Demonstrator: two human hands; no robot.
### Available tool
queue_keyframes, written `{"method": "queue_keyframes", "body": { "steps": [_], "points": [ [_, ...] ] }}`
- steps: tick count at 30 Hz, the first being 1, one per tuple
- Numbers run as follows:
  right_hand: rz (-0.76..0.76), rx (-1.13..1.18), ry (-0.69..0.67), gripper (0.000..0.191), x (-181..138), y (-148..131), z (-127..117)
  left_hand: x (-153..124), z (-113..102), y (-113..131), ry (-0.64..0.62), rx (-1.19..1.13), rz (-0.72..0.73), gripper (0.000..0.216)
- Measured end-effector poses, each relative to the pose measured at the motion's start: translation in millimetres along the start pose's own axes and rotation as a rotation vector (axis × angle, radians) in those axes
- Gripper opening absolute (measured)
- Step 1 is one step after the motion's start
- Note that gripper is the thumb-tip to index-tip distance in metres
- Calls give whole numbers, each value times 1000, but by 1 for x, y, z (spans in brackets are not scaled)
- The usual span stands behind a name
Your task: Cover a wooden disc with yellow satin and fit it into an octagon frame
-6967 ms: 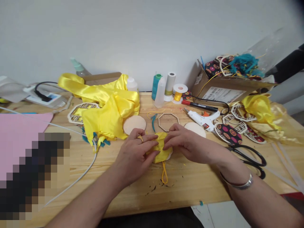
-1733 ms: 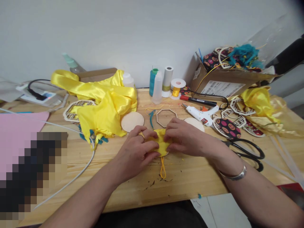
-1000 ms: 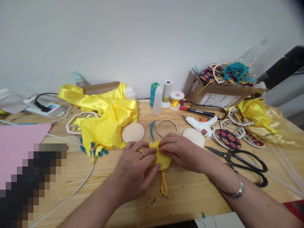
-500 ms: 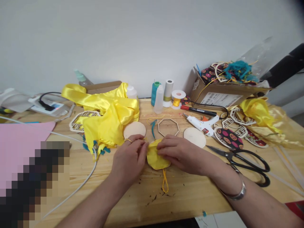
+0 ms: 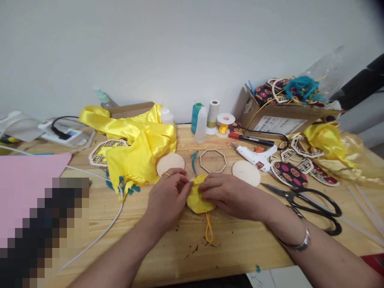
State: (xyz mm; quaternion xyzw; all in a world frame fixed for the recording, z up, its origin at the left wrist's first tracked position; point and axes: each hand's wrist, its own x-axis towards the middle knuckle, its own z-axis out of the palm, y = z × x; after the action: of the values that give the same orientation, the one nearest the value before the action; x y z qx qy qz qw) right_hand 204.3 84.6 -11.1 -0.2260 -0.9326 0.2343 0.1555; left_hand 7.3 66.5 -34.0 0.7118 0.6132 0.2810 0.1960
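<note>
Mid-width on the desk, your left hand pinches the yellow piece by its left edge; your right hand covers its right side, grip unclear. Room lies between cord loop and front edge.

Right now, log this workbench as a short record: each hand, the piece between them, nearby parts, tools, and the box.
Left hand: at the left edge of the yellow cloth piece
Right hand: on that piece's right side
Piece: on the table, cord loop toward the person
Parts: octagonal frame between two wooden discs
Tools: scissors, nearer the person than glue gun
Box: cardboard, back right
</note>
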Motion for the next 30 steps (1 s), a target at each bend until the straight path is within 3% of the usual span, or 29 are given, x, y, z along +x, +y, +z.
{"method": "queue_keyframes", "body": {
  "steps": [14,30],
  "points": [
    [-3,-27,-19,24,-1,-1,-1,2,-1,-2,58,58,37,18],
    [-18,-54,-34,23,-2,0,-2,0,0,1,-3,34,43,18]
  ]
}}
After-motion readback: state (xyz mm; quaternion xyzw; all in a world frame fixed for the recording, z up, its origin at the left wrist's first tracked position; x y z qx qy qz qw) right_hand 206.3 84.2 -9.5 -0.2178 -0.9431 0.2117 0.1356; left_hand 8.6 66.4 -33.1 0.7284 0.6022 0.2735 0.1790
